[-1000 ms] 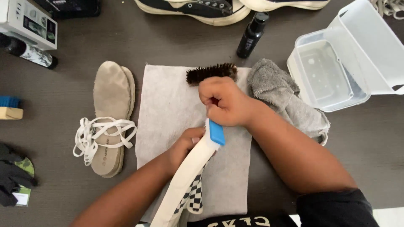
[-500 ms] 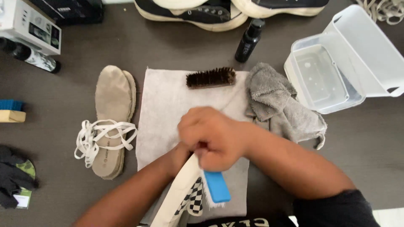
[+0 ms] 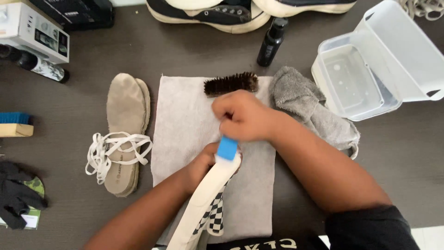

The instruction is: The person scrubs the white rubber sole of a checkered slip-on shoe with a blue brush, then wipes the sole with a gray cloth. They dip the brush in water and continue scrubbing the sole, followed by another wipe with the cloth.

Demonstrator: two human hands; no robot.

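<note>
Two hands meet over a grey cloth [image 3: 185,120] spread flat on the dark table [image 3: 397,157]. Her or his right hand [image 3: 245,115] is curled tight round a small blue-handled brush [image 3: 227,148], pressed against the white sole edge of a checkered slip-on shoe [image 3: 203,208]; the left hand [image 3: 201,166] is closed on that shoe from beneath, its fingers mostly hidden behind the toe. The right forearm crosses the cloth and covers part of it. Just past the knuckles lies a dark bristle brush [image 3: 230,84], stiff and oblong, and beside it a crumpled grey towel [image 3: 310,111], soft and nubby. Further right stands a clear plastic tub [image 3: 351,83] with its lid propped against it. A small black bottle [image 3: 271,41] stands upright near a pair of dark sneakers [image 3: 212,14]. To the left, stacked tan insoles [image 3: 124,120] lie under a loose tangle of white laces [image 3: 115,153].
</note>
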